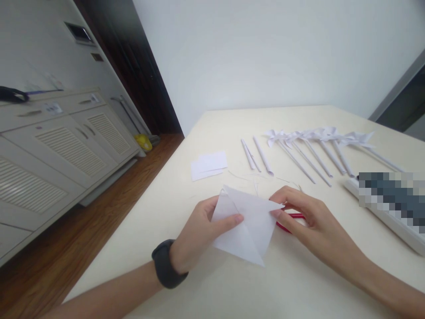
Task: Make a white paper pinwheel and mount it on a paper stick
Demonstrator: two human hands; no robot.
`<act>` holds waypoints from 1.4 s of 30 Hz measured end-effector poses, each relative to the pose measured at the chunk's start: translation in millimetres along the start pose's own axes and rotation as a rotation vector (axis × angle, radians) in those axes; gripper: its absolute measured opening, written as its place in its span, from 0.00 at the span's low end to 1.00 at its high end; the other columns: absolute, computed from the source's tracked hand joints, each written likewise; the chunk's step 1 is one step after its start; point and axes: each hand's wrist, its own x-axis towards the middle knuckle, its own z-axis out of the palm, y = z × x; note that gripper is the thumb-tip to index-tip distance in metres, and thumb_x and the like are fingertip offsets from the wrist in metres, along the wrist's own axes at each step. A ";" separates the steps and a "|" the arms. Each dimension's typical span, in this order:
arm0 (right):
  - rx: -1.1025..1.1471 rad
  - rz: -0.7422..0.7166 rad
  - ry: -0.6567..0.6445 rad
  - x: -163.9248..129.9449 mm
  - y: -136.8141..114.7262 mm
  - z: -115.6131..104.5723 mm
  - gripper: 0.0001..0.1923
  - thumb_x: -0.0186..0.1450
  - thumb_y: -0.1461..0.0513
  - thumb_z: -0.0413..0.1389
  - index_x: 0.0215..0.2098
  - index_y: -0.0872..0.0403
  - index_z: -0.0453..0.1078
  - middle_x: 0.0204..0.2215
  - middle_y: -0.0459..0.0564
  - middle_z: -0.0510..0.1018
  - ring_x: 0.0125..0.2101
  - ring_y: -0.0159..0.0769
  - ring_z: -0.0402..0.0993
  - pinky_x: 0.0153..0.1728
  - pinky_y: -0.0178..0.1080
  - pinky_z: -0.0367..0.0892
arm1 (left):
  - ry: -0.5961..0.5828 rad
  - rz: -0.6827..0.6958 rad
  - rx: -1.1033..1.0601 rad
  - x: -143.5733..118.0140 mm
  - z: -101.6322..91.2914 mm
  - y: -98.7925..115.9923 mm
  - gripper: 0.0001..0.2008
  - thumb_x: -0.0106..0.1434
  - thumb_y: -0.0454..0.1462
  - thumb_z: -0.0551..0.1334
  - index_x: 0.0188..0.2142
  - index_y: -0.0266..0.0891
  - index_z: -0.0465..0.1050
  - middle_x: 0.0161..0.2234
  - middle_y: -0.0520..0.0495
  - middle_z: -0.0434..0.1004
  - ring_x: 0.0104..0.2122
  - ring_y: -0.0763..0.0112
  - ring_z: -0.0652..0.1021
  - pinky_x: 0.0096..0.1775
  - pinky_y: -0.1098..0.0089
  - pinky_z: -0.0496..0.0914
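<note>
The folded white paper [245, 223] is pinched by the left hand [199, 230] at nine o'clock and the right hand [305, 221] at three, so its crease is best pressed evenly against the counter [299, 283].

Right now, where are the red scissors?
In the head view, the red scissors lie on the table, mostly hidden under the right hand, beside the folded paper.

No lettering, brand, number or sign can be read anywhere in the scene. Small stickers on the cabinet drawers [53, 107] at far left are too blurred to make out, and the object [392, 197] at right on the table is pixelated.
</note>
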 end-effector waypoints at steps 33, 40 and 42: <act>-0.103 0.018 -0.146 -3.6 0.9 6.0 0.04 0.62 0.63 0.50 0.30 0.50 0.63 0.27 0.42 0.70 0.28 0.31 0.66 0.25 0.35 0.61 | -0.221 0.004 0.186 6.7 -5.6 1.1 0.09 0.56 0.39 0.61 0.34 0.35 0.71 0.31 0.48 0.72 0.31 0.73 0.71 0.33 0.74 0.64; -0.113 -0.018 -0.132 -2.3 0.7 9.1 0.03 0.60 0.65 0.53 0.30 0.51 0.62 0.28 0.42 0.68 0.27 0.30 0.64 0.27 0.36 0.61 | -0.316 -0.007 0.263 5.6 -3.2 -9.9 0.09 0.56 0.35 0.61 0.38 0.39 0.67 0.29 0.52 0.69 0.29 0.75 0.70 0.32 0.73 0.65; -0.109 -0.008 -0.113 -1.4 2.3 8.8 0.03 0.60 0.65 0.53 0.30 0.51 0.62 0.29 0.42 0.68 0.28 0.31 0.65 0.28 0.36 0.62 | -0.304 0.022 0.284 4.9 -2.8 -9.1 0.08 0.57 0.35 0.60 0.38 0.39 0.67 0.31 0.51 0.69 0.30 0.75 0.70 0.32 0.73 0.65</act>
